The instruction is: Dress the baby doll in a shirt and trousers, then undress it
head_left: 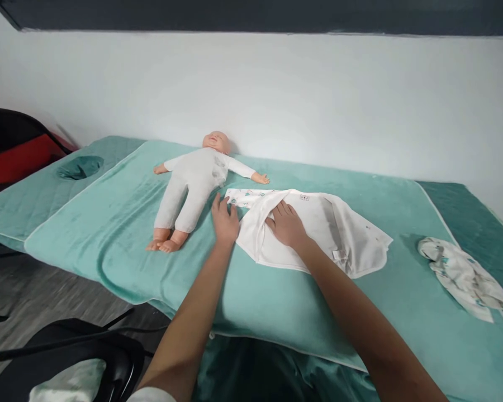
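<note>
A white baby top (318,223) lies spread on the green bed cover, its inside and a small label showing. One patterned sleeve points left toward the doll. My right hand (288,224) rests on the top's fabric near its left part, fingers stretched out. Beside the sleeve and the garment's left edge is my left hand (225,219), fingers apart, with nothing seen in it. Just left of that hand a baby doll (193,181) in a white suit lies on its back, arms spread and head toward the wall.
A crumpled patterned white cloth (465,276) lies at the right of the green-covered bed (88,223). The bed has a face hole (80,167) at its left end. A black and red chair (20,153) stands far left; another black chair (88,357) is at lower left.
</note>
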